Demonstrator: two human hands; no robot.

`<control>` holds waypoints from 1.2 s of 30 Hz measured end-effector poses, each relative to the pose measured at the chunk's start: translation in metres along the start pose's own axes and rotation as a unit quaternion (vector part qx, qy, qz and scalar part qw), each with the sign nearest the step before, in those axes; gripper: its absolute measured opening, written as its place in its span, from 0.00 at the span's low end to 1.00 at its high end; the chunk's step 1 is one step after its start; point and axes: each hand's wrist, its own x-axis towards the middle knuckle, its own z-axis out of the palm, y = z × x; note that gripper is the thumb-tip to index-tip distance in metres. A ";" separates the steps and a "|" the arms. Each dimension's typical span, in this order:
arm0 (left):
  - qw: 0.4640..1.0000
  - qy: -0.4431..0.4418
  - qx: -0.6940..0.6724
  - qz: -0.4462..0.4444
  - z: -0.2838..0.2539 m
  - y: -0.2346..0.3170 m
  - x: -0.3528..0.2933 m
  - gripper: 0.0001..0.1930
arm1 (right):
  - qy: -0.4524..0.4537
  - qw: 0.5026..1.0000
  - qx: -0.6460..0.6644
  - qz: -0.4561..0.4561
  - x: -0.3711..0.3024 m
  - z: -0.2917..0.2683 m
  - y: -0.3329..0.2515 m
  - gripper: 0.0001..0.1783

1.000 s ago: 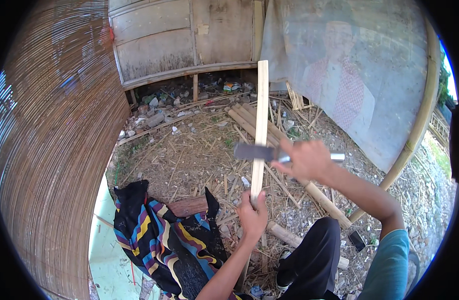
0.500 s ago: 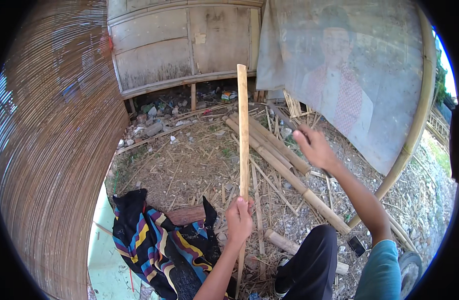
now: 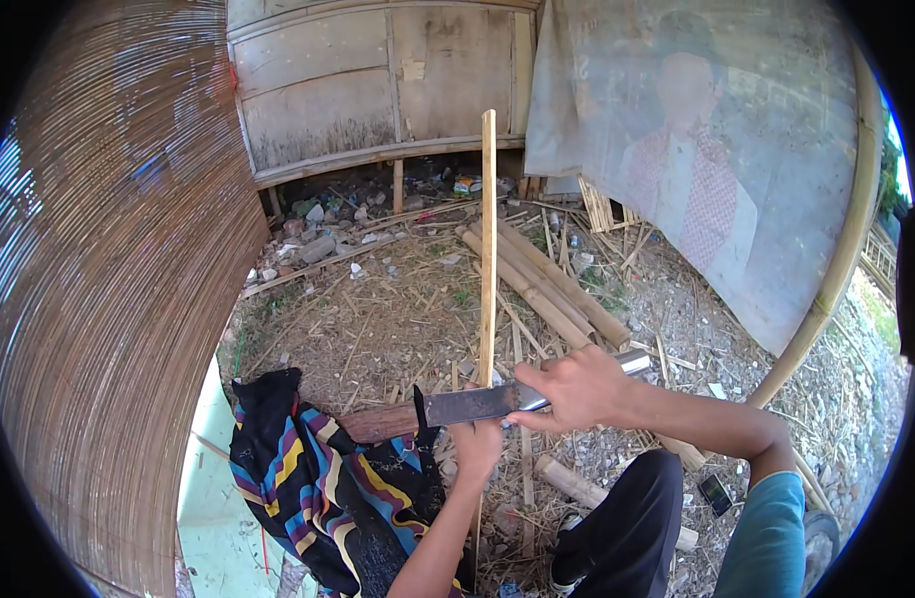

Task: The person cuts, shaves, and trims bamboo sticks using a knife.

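the right hand (image 3: pixel 579 387) grips the knife (image 3: pixel 469 406), which overlaps the left hand (image 3: pixel 477 450); that hand seems closed round the strip (image 3: pixel 488 249) rising from it, though partly hidden. a slip along the strip could cut the left hand.

A long, narrow, pale yellow wooden strip (image 3: pixel 488 249) stands nearly upright. In front of its lower part lies a broad-bladed, dark grey metal knife (image 3: pixel 477 404) with a shiny silver handle, nearly level, blade leftward, handle end slightly higher.
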 end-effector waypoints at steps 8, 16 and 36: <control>0.961 0.028 0.259 0.094 0.011 0.002 -0.012 0.27 | 0.247 0.918 -0.009 0.310 0.070 -0.089 0.106 0.29; 0.988 0.008 0.148 0.050 -0.003 0.008 0.003 0.27 | 0.305 0.814 0.232 0.437 0.051 -0.117 0.152 0.32; 0.948 0.023 -0.158 0.275 -0.070 0.133 0.005 0.35 | 0.017 0.874 0.317 0.368 -0.064 0.163 0.010 0.22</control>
